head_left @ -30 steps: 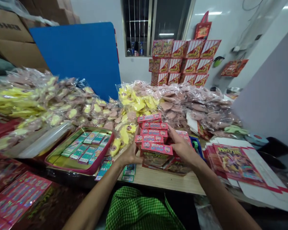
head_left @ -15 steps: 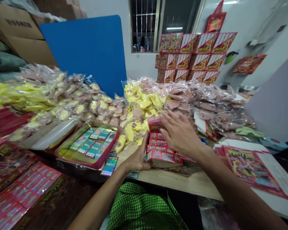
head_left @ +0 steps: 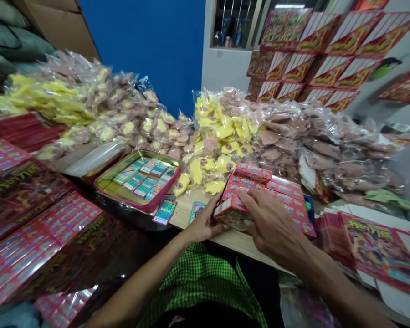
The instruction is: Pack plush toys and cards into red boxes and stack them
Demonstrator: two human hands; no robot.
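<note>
A small red printed box (head_left: 231, 213) is held at the near edge of a pile of red boxes (head_left: 276, 187), which rests on a wooden counter (head_left: 234, 243). The left hand (head_left: 203, 223) is placed against the box's left end, its fingers (head_left: 214, 214) close together. The right hand (head_left: 273, 225) is laid over the box from above, its fingers (head_left: 249, 197) spread apart. Whether either hand is clamped cannot be told. The box appears to be braced between both hands, seemingly to keep it square. Left of the pile, a red-rimmed tin tray (head_left: 159, 200) is set, with teal card packs (head_left: 145, 175) ranked inside, and a loose foil card (head_left: 164, 212) is left beside it. Behind the pile, clear bags of yellow and pink pieces (head_left: 222, 132) are heaped. Right of the pile, flat printed box blanks (head_left: 379, 250) are stacked.
</note>
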